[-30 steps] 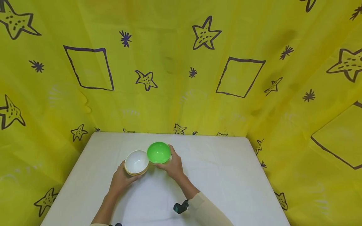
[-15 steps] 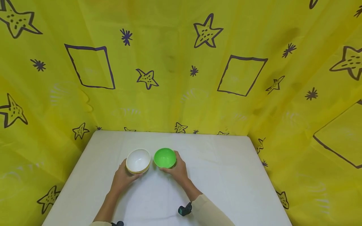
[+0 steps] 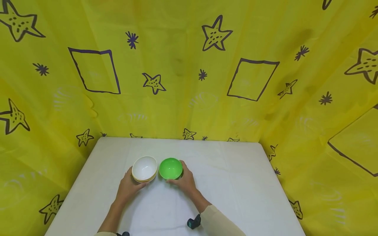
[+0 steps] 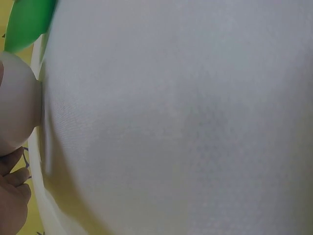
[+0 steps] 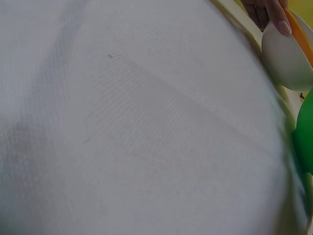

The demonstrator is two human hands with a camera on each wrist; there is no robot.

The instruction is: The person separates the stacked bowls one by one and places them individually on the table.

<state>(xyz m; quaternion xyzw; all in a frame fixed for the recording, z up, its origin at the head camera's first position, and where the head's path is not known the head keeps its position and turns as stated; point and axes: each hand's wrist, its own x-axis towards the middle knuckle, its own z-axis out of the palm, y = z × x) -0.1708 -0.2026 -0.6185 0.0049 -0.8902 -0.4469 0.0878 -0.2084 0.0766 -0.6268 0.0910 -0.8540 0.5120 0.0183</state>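
Left hand (image 3: 127, 187) steadies the white bowl stack (image 3: 144, 168); right hand (image 3: 183, 181) cups the green bowl (image 3: 170, 168) just right, rims nearly touching

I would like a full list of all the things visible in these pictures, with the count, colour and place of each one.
green bowl: one, bright green, on the table, right of the white bowl, very close beside it.
white bowl: one, white inside, with tan and orange rims showing under it, so it seems to sit on top of a nested stack; on the table, left of the green bowl.
table: one, covered in white cloth, in the middle of the scene.
backdrop: one, yellow with dark stars and squares, behind and at both sides of the table.
left hand: holds the near side of the white bowl.
right hand: holds the near right side of the green bowl.
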